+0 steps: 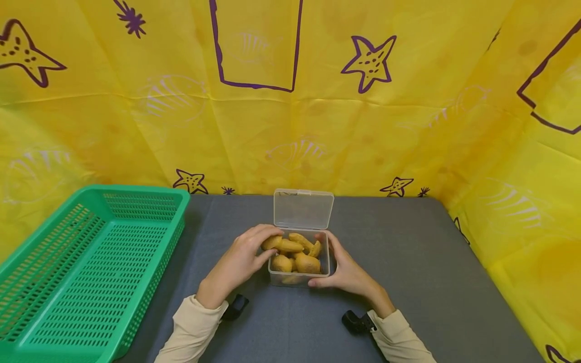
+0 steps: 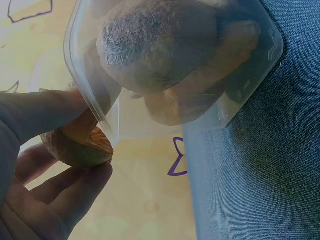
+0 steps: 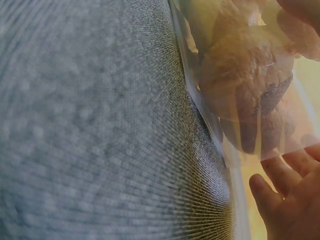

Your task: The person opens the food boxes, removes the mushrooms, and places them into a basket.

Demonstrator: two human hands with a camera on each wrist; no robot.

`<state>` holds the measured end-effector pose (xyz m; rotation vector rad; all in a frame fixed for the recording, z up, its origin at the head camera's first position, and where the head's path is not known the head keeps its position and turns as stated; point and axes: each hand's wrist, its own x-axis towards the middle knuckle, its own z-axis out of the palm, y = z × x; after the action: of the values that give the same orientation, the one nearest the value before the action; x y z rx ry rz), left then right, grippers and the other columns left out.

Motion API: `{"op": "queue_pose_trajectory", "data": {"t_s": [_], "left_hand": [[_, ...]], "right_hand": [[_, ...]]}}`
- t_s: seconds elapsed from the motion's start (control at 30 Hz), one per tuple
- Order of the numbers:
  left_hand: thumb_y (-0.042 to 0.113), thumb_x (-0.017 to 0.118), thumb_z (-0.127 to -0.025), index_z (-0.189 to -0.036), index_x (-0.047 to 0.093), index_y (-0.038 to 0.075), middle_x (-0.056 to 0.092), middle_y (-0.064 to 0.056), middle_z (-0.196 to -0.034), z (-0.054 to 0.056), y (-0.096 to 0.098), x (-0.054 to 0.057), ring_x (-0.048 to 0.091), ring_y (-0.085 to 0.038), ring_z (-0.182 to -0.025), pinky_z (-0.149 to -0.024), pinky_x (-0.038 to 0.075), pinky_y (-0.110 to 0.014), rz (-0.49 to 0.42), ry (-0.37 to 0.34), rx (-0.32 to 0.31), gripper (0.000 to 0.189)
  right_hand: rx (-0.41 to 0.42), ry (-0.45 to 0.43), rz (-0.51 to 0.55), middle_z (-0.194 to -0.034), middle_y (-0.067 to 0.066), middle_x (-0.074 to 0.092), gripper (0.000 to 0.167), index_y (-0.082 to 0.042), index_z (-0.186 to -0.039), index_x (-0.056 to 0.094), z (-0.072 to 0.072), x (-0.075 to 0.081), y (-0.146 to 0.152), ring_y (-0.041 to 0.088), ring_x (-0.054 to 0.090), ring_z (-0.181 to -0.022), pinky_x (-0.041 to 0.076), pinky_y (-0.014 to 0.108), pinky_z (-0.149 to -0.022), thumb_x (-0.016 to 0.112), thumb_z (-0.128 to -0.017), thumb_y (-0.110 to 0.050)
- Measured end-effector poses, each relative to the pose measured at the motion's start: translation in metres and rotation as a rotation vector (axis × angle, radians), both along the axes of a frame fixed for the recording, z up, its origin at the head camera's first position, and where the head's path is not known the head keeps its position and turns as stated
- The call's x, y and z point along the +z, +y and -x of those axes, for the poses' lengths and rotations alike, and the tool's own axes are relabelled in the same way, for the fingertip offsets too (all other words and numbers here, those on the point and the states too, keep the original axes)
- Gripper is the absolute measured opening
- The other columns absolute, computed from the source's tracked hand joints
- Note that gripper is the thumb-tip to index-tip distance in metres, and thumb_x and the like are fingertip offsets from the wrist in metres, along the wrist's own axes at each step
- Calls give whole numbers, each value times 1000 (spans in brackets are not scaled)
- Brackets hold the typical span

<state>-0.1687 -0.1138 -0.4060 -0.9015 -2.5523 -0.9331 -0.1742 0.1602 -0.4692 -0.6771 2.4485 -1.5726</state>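
Note:
A clear plastic box (image 1: 299, 279) stands on the grey cloth with its hinged lid (image 1: 303, 209) raised at the back. Several yellow-brown, bun-like pieces (image 1: 307, 263), some round and some long, fill it. At the left rim, my left hand (image 1: 245, 254) pinches one rounded piece (image 1: 271, 242) between thumb and fingers. The left wrist view shows this piece (image 2: 75, 150) beside the box wall, the thumb over it. Around the right side of the box my right hand (image 1: 347, 272) grips, its thumb along the front and its fingers by the back right corner.
A large green plastic basket (image 1: 179, 222) with slotted walls stands on the left. Grey cloth (image 1: 408, 262) covers the table. A yellow printed curtain (image 1: 317, 126) hangs behind and along the right side.

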Motion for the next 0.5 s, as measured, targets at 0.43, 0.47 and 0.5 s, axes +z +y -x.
{"op": "queue_pose_trajectory", "data": {"t_s": [0.43,0.47,0.5], "left_hand": [[4,78,-83,-122,67,9,68,-4,-119,1,-3,3,66,-20,-109,-91,56,-38,-1,46,30,41],[5,79,-83,-121,67,9,68,-4,-119,1,-4,2,66,-20,-108,-91,56,-38,-1,48,34,41],[5,79,-83,-121,67,9,68,-4,-119,2,-4,2,66,-20,-108,-91,56,-37,-2,50,36,40]], "right_hand": [[8,4,-8,-157,7,33,111,-30,-154,16,0,0,1,29,31,-148,27,60,-115,91,-71,-29],[9,0,-6,-158,7,32,112,-30,-154,15,-1,0,1,29,29,-148,26,61,-115,90,-72,-29],[10,-3,-4,-158,6,31,113,-29,-155,13,-1,0,1,30,28,-149,26,62,-115,90,-72,-29]]}}
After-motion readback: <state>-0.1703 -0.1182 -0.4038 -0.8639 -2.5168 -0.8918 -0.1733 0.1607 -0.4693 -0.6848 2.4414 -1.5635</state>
